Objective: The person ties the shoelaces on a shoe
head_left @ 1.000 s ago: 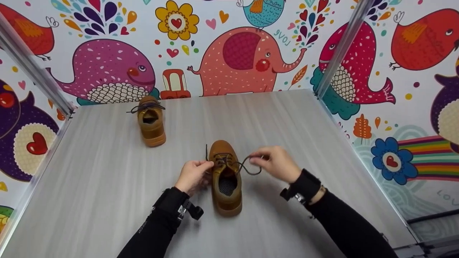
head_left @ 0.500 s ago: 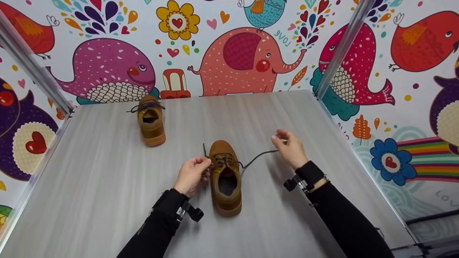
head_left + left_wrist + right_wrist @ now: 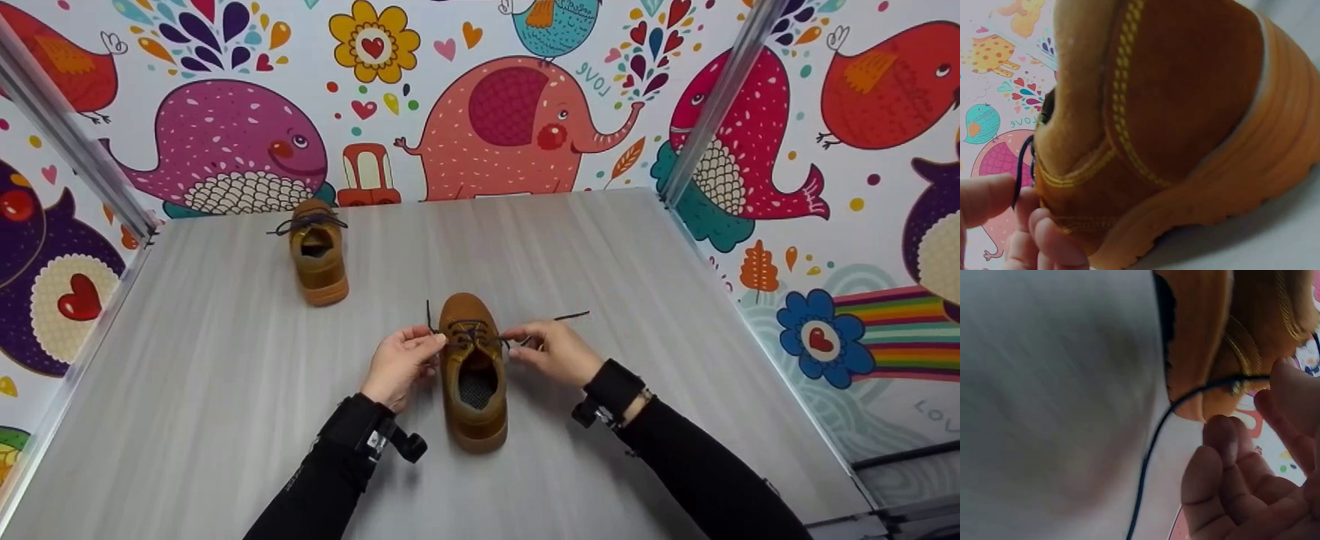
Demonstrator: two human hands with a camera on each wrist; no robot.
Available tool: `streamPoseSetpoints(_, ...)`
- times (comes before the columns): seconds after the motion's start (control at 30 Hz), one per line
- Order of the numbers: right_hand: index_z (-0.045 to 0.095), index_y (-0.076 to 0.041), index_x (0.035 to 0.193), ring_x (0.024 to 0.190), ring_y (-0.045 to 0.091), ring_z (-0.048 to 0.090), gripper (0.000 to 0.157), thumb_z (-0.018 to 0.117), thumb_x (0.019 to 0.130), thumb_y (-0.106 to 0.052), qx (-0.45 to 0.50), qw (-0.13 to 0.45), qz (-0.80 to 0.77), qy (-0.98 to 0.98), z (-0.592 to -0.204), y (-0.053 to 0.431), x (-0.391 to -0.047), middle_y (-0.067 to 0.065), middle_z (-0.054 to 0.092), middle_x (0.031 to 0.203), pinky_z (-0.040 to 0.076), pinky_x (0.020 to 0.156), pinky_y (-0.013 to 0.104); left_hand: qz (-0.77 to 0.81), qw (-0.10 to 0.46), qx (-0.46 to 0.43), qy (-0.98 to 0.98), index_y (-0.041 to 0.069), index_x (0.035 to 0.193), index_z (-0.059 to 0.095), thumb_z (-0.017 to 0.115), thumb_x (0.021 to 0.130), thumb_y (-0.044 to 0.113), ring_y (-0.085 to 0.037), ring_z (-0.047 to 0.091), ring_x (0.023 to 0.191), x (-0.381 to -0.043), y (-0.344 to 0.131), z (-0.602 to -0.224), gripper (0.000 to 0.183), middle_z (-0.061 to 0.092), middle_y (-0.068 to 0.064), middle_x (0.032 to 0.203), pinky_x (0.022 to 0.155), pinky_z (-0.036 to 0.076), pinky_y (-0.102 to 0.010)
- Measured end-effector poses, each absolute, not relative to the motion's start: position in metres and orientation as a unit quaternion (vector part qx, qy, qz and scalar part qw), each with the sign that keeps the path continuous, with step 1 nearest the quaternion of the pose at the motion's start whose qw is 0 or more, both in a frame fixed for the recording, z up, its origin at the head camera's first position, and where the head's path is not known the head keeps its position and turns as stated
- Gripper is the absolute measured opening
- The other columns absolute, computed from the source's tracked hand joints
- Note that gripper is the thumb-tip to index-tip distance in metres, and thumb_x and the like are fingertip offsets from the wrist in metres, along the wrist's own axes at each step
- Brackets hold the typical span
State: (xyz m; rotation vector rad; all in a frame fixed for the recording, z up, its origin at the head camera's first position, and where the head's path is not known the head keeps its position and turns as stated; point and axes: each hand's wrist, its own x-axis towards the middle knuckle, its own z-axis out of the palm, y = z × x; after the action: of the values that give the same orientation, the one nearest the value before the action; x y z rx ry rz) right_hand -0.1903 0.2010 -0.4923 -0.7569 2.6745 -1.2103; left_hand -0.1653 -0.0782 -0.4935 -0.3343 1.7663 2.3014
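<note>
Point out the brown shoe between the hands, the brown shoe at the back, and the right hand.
Near brown shoe [image 3: 477,386]: head view, on the insole inside its opening.
Far brown shoe [image 3: 322,273]: head view, on the heel below the collar.
Right hand [image 3: 561,352]: head view, on its back.

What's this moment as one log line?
left hand: pinches left lace; right hand: pinches right lace; near shoe: between hands, no bow; far shoe: untouched
</note>
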Motion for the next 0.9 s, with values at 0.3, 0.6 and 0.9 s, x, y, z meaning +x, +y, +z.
streamPoseSetpoints(0.3,0.08,-0.002,0.104,0.074,0.004,0.064,0.014,0.073,0.103,-0.014,-0.235,-0.003,-0.445,0.864,-0.508,0.195,-0.183,0.01,0.079,0.088,0.052,0.065,0.019,0.799,0.135,-0.123,0.574,-0.004,0.137,0.056,0.072,0.102,0.006,-0.009,0.06,0.078,-0.166,-0.078,-0.49,0.04,0.072,0.004,0.094,0.066,0.049,-0.022)
streamPoseSetpoints(0.6,0.075,0.0,0.105,0.067,0.011,0.066,0.017,0.067,0.107,-0.014,-0.202,0.009,-0.441,0.874,-0.509,0.203,-0.183,0.012,0.08,0.087,0.052,0.061,0.02,0.834,0.096,-0.122,0.53,-0.007,0.137,0.048,0.065,0.104,-0.003,-0.006,0.058,0.074,-0.168,-0.082,-0.493,0.037,0.066,0.004,0.092,0.062,0.049,-0.02)
streamPoseSetpoints(0.9,0.076,-0.004,0.104,0.074,0.021,0.072,0.013,0.069,0.105,-0.016,-0.201,-0.005,-0.424,0.883,-0.511,0.208,-0.184,0.011,0.08,0.09,0.052,0.064,0.02,0.848,0.11,-0.158,0.493,0.001,0.115,0.055,0.064,0.104,-0.003,-0.011,0.059,0.073,-0.167,-0.085,-0.494,0.016,0.068,0.001,0.087,0.065,0.05,-0.022)
